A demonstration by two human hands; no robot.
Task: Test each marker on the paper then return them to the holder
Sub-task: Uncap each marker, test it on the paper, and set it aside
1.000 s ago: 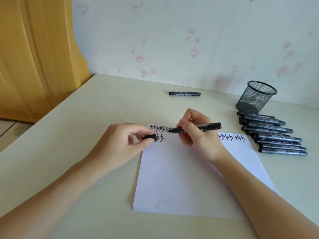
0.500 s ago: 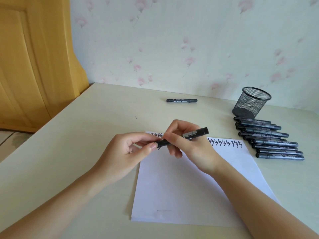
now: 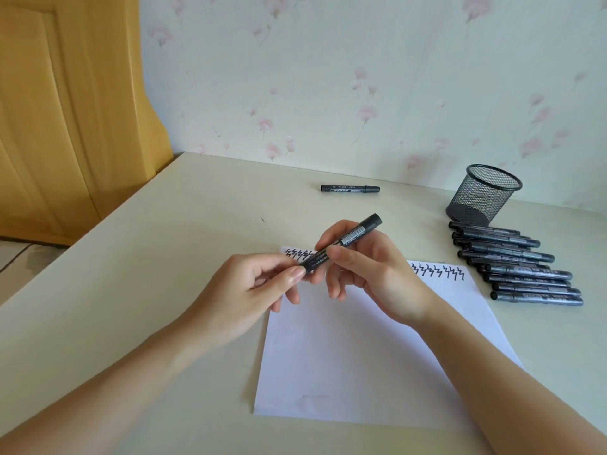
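A black marker [image 3: 353, 237] is held tilted above the top of the white paper [image 3: 361, 356]. My right hand [image 3: 371, 280] pinches its barrel near the middle. My left hand [image 3: 253, 290] pinches the marker's lower end, where its cap sits, between thumb and forefinger. Black zigzag test marks [image 3: 437, 271] run along the paper's top edge, partly hidden by my hands. The black mesh holder [image 3: 483, 195] stands at the back right with no markers showing in it.
Several black markers [image 3: 522, 267] lie in a row on the table right of the paper, in front of the holder. One capped marker [image 3: 349, 189] lies alone near the wall. A wooden door [image 3: 65, 110] stands at the left.
The marker's tip left the paper and the cap held in my left hand went onto it. Both hands rose slightly with the marker tilted up.
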